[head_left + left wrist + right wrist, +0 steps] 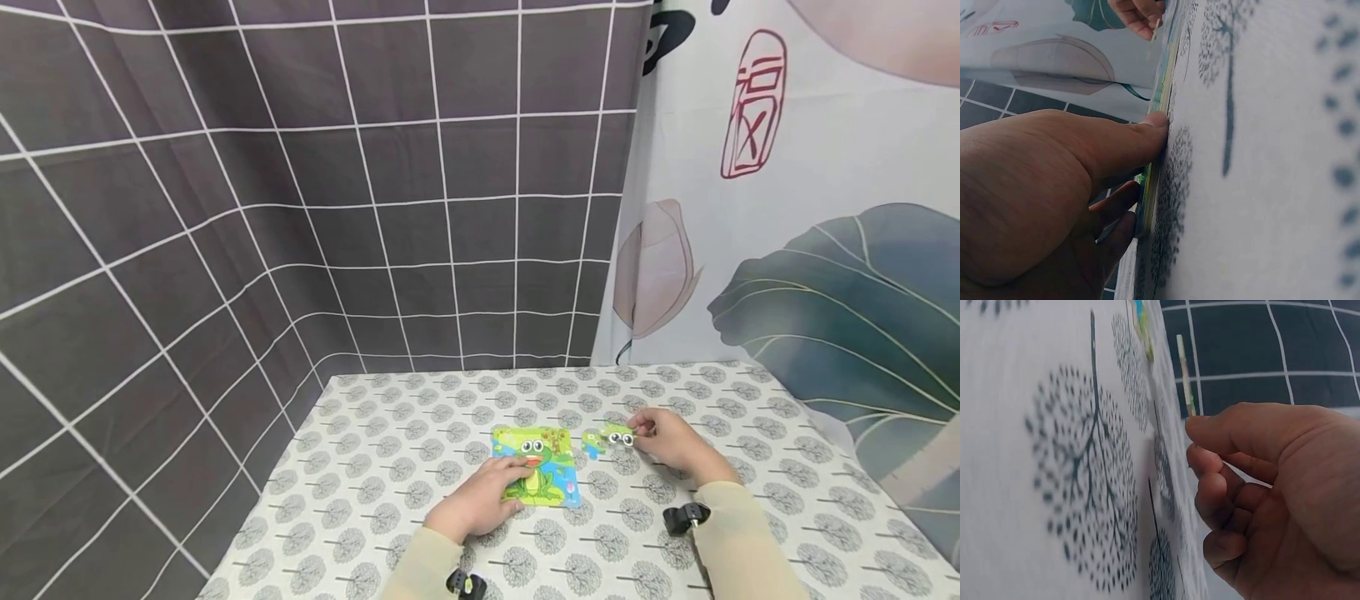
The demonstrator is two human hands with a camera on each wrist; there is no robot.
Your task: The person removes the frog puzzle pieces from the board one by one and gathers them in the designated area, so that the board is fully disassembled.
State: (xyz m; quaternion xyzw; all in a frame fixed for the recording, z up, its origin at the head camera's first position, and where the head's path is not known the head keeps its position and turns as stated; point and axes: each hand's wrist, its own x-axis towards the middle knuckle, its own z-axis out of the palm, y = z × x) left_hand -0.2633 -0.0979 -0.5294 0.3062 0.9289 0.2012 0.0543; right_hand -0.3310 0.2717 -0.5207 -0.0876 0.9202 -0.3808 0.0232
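Note:
A frog jigsaw puzzle board [551, 492] lies on the table, showing a green frog on a blue and yellow-green ground. My left hand [487, 493] rests on its left side, fingers extended over the picture and thumb at the near edge. In the left wrist view the thumb [1155, 120] touches the edge of the board [1145, 212]. To the right, my right hand [667, 437] pinches a puzzle piece [619, 435] with the frog's eyes between thumb and fingers. The right wrist view shows this piece [1185, 369] edge-on, held above the tabletop.
Another puzzle piece [593, 445], green and blue, lies between the board and the held piece. The tablecloth [375, 467] has a grey tree print. A dark grid curtain [465, 233] hangs behind the table and along its left, a floral curtain [690, 350] at the right.

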